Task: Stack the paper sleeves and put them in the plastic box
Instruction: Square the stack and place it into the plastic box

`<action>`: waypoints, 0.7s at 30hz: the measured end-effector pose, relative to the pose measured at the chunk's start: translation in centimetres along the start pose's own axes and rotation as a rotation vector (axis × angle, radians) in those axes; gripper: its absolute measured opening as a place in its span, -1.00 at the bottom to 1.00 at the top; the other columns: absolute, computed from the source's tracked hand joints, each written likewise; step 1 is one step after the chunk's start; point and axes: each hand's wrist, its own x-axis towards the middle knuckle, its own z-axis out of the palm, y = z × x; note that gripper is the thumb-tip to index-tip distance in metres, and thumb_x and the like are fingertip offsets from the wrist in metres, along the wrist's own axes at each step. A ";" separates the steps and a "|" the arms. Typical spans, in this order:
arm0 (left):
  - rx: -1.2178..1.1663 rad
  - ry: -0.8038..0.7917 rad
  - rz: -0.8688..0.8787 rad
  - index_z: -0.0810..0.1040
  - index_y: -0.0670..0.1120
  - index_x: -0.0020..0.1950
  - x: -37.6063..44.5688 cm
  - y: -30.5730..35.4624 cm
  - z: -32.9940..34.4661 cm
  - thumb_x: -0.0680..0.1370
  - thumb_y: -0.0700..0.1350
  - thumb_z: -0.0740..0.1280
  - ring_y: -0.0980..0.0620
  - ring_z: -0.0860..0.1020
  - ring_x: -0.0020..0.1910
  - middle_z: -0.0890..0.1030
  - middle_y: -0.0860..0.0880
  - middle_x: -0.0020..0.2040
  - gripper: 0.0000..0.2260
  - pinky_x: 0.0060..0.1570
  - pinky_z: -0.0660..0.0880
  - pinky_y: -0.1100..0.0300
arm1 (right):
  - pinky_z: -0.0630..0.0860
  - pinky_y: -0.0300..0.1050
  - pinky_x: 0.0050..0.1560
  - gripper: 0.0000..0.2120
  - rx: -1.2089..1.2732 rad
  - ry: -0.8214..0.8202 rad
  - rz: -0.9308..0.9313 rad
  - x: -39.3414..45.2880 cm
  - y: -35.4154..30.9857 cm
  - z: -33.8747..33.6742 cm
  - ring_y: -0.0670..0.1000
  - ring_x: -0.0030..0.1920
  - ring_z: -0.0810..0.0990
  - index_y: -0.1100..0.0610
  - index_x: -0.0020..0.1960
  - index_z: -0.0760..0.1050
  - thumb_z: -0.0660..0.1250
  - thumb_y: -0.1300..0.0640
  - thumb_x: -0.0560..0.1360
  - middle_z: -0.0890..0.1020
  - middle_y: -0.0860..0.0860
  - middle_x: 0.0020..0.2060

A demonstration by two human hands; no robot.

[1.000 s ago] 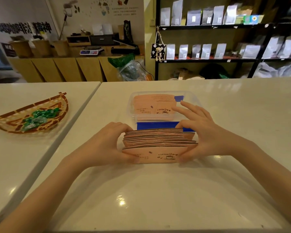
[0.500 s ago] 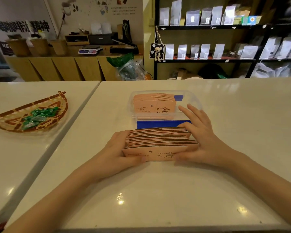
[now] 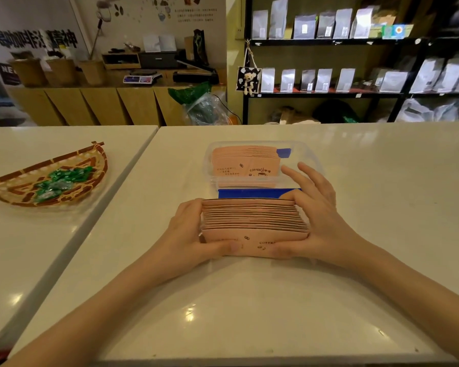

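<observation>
Currently: paper sleeves [image 3: 252,221], squared for stacking, clamped between left hand [image 3: 188,234] and right hand [image 3: 321,221] grip; plastic box [image 3: 306,157] just beyond.

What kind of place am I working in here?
Most likely a coffee shop or roastery counter. Shelves behind hold rows of sealed bags, a small scale sits on the back counter, and the paper sleeves in both hands are printed "COFFEE".

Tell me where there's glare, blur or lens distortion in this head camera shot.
Head view: ceiling lights glint off the glossy white table; the shelves at the far right edge smear and bend from the wide-angle lens; the stack of paper sleeves between left hand and right hand is sharp, casting soft shadows.
</observation>
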 end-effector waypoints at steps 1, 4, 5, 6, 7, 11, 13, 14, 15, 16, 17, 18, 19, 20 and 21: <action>0.019 -0.004 -0.011 0.29 0.30 0.01 -0.1 -0.1 -0.1 0.16 0.24 0.37 0.14 0.33 0.23 0.34 0.34 0.05 -0.52 0.25 0.41 0.07 | -0.19 -0.12 0.40 -0.35 0.003 -0.041 0.004 -0.1 0.0 -0.2 -0.30 0.40 -0.24 -0.35 0.12 0.23 0.24 -0.50 0.08 0.00 -0.35 0.37; 0.061 -0.003 -0.021 0.25 0.28 0.02 -0.1 -0.1 -0.3 0.14 0.25 0.38 0.13 0.31 0.22 0.32 0.33 0.05 -0.48 0.27 0.38 0.08 | -0.20 -0.20 0.38 -0.31 -0.038 -0.067 -0.054 -0.5 0.3 -0.9 -0.31 0.39 -0.26 -0.34 0.15 0.17 0.24 -0.50 0.09 -0.06 -0.42 0.35; 0.069 -0.009 -0.021 0.26 0.29 0.01 -0.2 -0.1 -0.3 0.15 0.26 0.40 0.14 0.31 0.22 0.32 0.35 0.05 -0.48 0.27 0.37 0.09 | -0.19 -0.16 0.40 -0.32 -0.044 -0.064 -0.052 -0.6 0.4 -1.1 -0.31 0.39 -0.26 -0.31 0.14 0.20 0.24 -0.50 0.09 -0.06 -0.40 0.35; 0.078 -0.011 -0.017 0.26 0.30 0.00 -0.2 -0.1 -0.3 0.16 0.27 0.43 0.15 0.31 0.22 0.32 0.35 0.05 -0.48 0.27 0.36 0.10 | -0.15 -0.09 0.42 -0.35 -0.039 -0.063 -0.037 -0.7 0.4 -1.3 -0.30 0.40 -0.26 -0.28 0.12 0.24 0.25 -0.49 0.10 -0.05 -0.37 0.37; 0.089 -0.013 -0.015 0.27 0.30 0.00 -0.2 -0.3 -0.3 0.17 0.27 0.44 0.17 0.30 0.21 0.33 0.35 0.07 -0.48 0.27 0.36 0.11 | -0.11 -0.03 0.45 -0.36 -0.033 -0.067 -0.020 -0.8 0.5 -1.6 -0.28 0.41 -0.24 -0.25 0.10 0.27 0.25 -0.48 0.10 -0.02 -0.34 0.39; 0.106 0.000 -0.044 0.28 0.26 0.05 -0.2 -0.9 -0.1 0.13 0.27 0.43 0.19 0.31 0.20 0.35 0.29 0.09 -0.43 0.25 0.37 0.12 | -0.13 -0.05 0.43 -0.32 -0.116 -0.121 -0.032 -0.9 0.9 -2.0 -0.23 0.43 -0.26 -0.20 0.12 0.31 0.28 -0.48 0.09 -0.01 -0.28 0.42; 0.057 0.000 -0.058 0.29 0.25 0.03 -0.1 -0.9 0.2 0.12 0.26 0.45 0.21 0.33 0.19 0.36 0.30 0.07 -0.43 0.23 0.39 0.14 | -0.23 -0.10 0.42 -0.30 -0.135 -0.122 -0.032 -0.9 0.6 -1.4 -0.22 0.42 -0.30 -0.18 0.15 0.28 0.28 -0.47 0.10 -0.04 -0.24 0.43; 0.017 0.001 -0.063 0.29 0.26 0.02 -0.2 -0.9 0.4 0.11 0.26 0.45 0.19 0.36 0.19 0.38 0.27 0.08 -0.43 0.22 0.41 0.14 | -0.27 -0.11 0.42 -0.29 -0.144 -0.111 -0.035 -0.8 0.3 -0.9 -0.21 0.42 -0.31 -0.17 0.15 0.26 0.26 -0.48 0.11 -0.05 -0.19 0.45; -0.030 0.004 -0.069 0.29 0.28 0.01 -0.1 -0.9 0.6 0.10 0.27 0.45 0.16 0.39 0.19 0.42 0.21 0.10 -0.43 0.20 0.43 0.10 | -0.31 -0.13 0.43 -0.29 -0.150 -0.097 -0.036 -0.8 0.1 -0.5 -0.19 0.43 -0.31 -0.17 0.15 0.24 0.23 -0.49 0.11 -0.05 -0.13 0.47; -0.067 0.010 -0.076 0.29 0.29 -0.02 -0.1 -0.9 0.8 0.09 0.26 0.46 0.13 0.42 0.19 0.45 0.15 0.12 -0.44 0.19 0.45 0.07 | -0.35 -0.15 0.42 -0.28 -0.154 -0.080 -0.028 -0.7 0.0 -0.1 -0.17 0.43 -0.32 -0.15 0.14 0.23 0.21 -0.51 0.11 -0.05 -0.08 0.49; -0.085 0.014 -0.084 0.28 0.30 -0.04 0.0 -1.0 0.8 0.08 0.26 0.46 0.10 0.43 0.19 0.45 0.12 0.12 -0.46 0.18 0.46 0.05 | -0.38 -0.17 0.40 -0.26 -0.159 -0.062 -0.013 -0.7 -0.1 0.1 -0.16 0.43 -0.32 -0.13 0.14 0.24 0.20 -0.52 0.10 -0.05 -0.05 0.49; -0.093 0.014 -0.091 0.28 0.31 -0.05 0.1 -1.0 0.9 0.08 0.26 0.45 0.09 0.43 0.19 0.45 0.12 0.12 -0.46 0.18 0.46 0.05 | -0.42 -0.21 0.38 -0.23 -0.167 -0.045 0.005 -0.7 -0.2 0.3 -0.17 0.43 -0.34 -0.10 0.15 0.25 0.19 -0.53 0.09 -0.06 -0.04 0.50; -0.096 0.015 -0.097 0.28 0.29 -0.05 0.1 -1.1 0.9 0.07 0.26 0.45 0.09 0.44 0.18 0.44 0.11 0.12 -0.46 0.18 0.46 0.04 | -0.45 -0.24 0.36 -0.21 -0.177 -0.028 0.021 -0.7 -0.2 0.4 -0.18 0.42 -0.36 -0.09 0.15 0.27 0.18 -0.54 0.08 -0.07 -0.04 0.50; -0.098 0.017 -0.101 0.29 0.28 -0.04 0.2 -1.2 0.9 0.07 0.26 0.44 0.09 0.44 0.17 0.44 0.10 0.12 -0.45 0.18 0.47 0.04 | -0.48 -0.26 0.33 -0.19 -0.184 -0.014 0.035 -0.7 -0.2 0.5 -0.21 0.40 -0.39 -0.08 0.15 0.27 0.16 -0.55 0.07 -0.08 -0.04 0.50; -0.101 0.018 -0.105 0.30 0.27 -0.03 0.2 -1.2 0.9 0.07 0.27 0.45 0.09 0.45 0.16 0.45 0.08 0.13 -0.45 0.17 0.47 0.04 | -0.50 -0.28 0.32 -0.18 -0.188 -0.004 0.046 -0.6 -0.1 0.6 -0.23 0.39 -0.40 -0.08 0.15 0.27 0.15 -0.56 0.06 -0.08 -0.04 0.50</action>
